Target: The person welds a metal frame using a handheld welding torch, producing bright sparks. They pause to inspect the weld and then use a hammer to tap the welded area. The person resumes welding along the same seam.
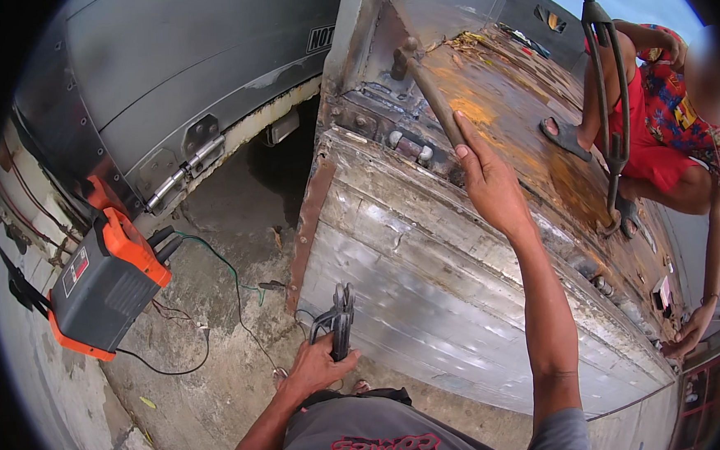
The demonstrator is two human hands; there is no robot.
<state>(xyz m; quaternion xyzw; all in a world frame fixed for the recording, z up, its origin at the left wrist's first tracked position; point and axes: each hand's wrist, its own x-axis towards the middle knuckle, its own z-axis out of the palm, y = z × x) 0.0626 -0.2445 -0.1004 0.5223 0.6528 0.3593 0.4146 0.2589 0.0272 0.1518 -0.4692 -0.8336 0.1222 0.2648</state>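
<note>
My right hand (494,185) is closed around the wooden handle of a hammer (433,97), thumb laid along it. The hammer's head is up at the corner of a rusty truck bed (527,124), by the metal upright; I cannot tell whether it touches. Lower down, my left hand (313,366) grips a dark welding electrode holder (343,321), its jaws pointing up, in front of the bed's dented silver side panel (379,265). A hinge pin bracket (410,145) sits on the bed's edge below the hammer.
An orange and grey welding machine (109,281) stands at left, its cables on the concrete floor (185,326). A grey metal panel with a hinge (184,174) is behind it. On the bed at right crouches a person in red shorts (660,145), beside a long metal turnbuckle (611,86).
</note>
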